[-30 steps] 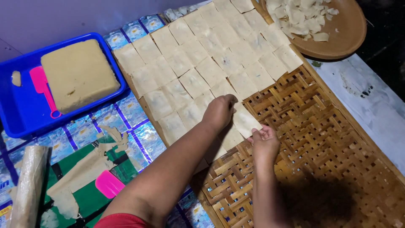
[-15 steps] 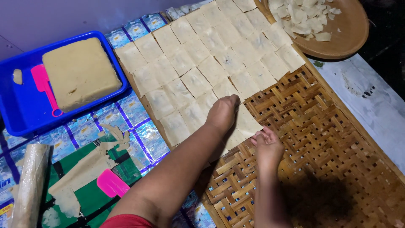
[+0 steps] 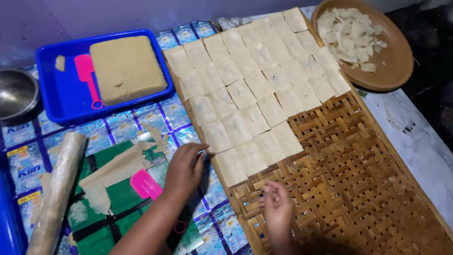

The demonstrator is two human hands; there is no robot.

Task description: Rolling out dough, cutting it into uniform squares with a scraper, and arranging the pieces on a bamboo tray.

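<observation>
A woven bamboo tray (image 3: 358, 184) lies slantwise, its upper half covered by rows of thin pale dough squares (image 3: 257, 85). My left hand (image 3: 185, 170) rests off the tray's left edge on the patterned mat, fingers together, beside a pink scraper (image 3: 145, 184); it holds nothing I can see. My right hand (image 3: 277, 208) hovers over bare weave just below the last row of squares, fingers loosely curled and empty.
A blue tray (image 3: 66, 99) at the upper left holds a dough block (image 3: 126, 68) and a pink spatula (image 3: 88, 78). A metal bowl (image 3: 16, 92) sits at the left edge. A rolling pin (image 3: 56, 191) and dough scraps (image 3: 111, 174) lie lower left. A brown dish (image 3: 391, 61) holds trimmings.
My left hand has drawn back from the dough squares on the tray to the mat beside the pink scraper. The right hand slid slightly down. The view shifted right.
</observation>
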